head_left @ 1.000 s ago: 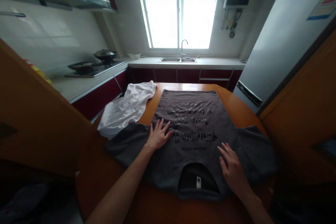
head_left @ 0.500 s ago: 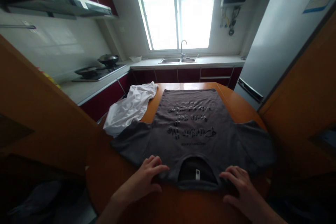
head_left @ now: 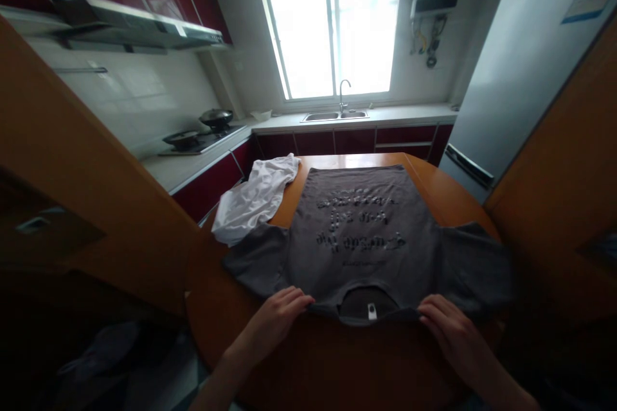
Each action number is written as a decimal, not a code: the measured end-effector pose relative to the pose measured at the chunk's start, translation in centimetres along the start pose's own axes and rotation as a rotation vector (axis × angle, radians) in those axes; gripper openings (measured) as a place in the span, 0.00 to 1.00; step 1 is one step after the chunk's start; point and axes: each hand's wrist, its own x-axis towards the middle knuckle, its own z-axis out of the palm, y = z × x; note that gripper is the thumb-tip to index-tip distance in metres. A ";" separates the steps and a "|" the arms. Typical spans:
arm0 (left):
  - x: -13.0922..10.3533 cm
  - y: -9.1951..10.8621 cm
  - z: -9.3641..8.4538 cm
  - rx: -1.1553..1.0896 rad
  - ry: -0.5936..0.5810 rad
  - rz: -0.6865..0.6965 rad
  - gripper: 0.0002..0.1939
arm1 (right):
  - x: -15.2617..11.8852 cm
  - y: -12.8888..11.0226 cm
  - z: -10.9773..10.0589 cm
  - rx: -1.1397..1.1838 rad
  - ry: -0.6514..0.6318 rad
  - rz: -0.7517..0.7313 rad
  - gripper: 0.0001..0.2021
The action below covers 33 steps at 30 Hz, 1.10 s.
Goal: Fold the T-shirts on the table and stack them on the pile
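A dark grey T-shirt (head_left: 361,225) with dark lettering lies spread out, its collar toward me and its hem at the far side. The lettering appears upside down from here. My left hand (head_left: 282,311) pinches the shirt's shoulder edge left of the collar. On the other side of the neck opening, my right hand (head_left: 448,321) pinches the opposite shoulder edge. Between them the collar edge is slightly raised, and a small white label shows inside it. Both sleeves lie out to the sides.
A crumpled white garment (head_left: 260,196) lies on the round wooden table (head_left: 337,359), touching the left sleeve. Beyond are a counter with a sink (head_left: 335,115), a stove with pans (head_left: 216,118), and a fridge (head_left: 520,70) at right. Wooden panels flank both sides.
Both hands have closed from a loose, spread pose onto the shirt's shoulder edges. The collar edge has lifted and its opening looks narrower. The whole view has shifted slightly.
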 end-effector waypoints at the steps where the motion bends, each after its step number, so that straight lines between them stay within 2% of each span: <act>1: -0.1 0.1 0.0 -0.002 -0.031 0.000 0.16 | -0.1 -0.2 -0.2 0.009 -0.066 0.010 0.14; 3: -0.2 0.3 -0.2 -0.030 -0.072 -0.002 0.12 | -0.1 -0.3 -0.6 0.009 -0.161 0.019 0.13; 4: -0.1 0.2 -0.4 -0.047 -0.065 -0.007 0.11 | 0.1 -0.2 -0.8 0.000 -0.166 0.024 0.12; 5: 0.2 0.0 -0.6 -0.060 -0.031 -0.019 0.11 | 0.4 0.0 -0.9 -0.017 -0.131 0.034 0.12; 7: 1.3 -0.6 -0.9 -0.052 0.097 -0.065 0.14 | 1.4 0.6 -1.0 -0.075 0.020 0.074 0.13; 9: 3.1 -1.5 -0.6 -0.001 0.219 -0.115 0.18 | 2.6 1.4 -0.6 -0.161 0.170 0.127 0.17; 10: 4.0 -2.0 -0.2 0.036 0.241 -0.139 0.21 | 3.0 1.9 -0.3 -0.210 0.208 0.154 0.19; 12: 5.5 -2.9 1.1 0.123 0.192 -0.192 0.24 | 3.4 2.8 0.7 -0.307 0.201 0.214 0.23; 14: 6.2 -3.7 2.6 0.203 0.076 -0.248 0.27 | 3.1 3.5 1.7 -0.389 0.146 0.286 0.27; 16: 6.3 -4.4 3.8 0.252 -0.010 -0.280 0.29 | 2.4 4.0 2.5 -0.440 0.090 0.337 0.28; 18: 6.0 -4.9 4.5 0.275 -0.020 -0.288 0.29 | 1.9 4.3 2.8 -0.457 0.056 0.350 0.27; 21: 5.6 -5.2 4.5 0.293 0.004 -0.315 0.29 | 1.9 4.3 2.6 -0.436 0.040 0.362 0.27; 25: 5.4 -5.0 4.0 0.262 -0.032 -0.361 0.30 | 2.6 3.8 2.1 -0.409 0.081 0.401 0.27; 29: 4.7 -5.0 3.2 0.225 0.094 -0.480 0.29 | 3.1 2.9 2.2 -0.358 0.144 0.409 0.26; 33: 3.1 -6.3 2.4 0.169 0.252 -0.541 0.28 | 4.0 2.3 2.5 -0.311 0.128 0.395 0.25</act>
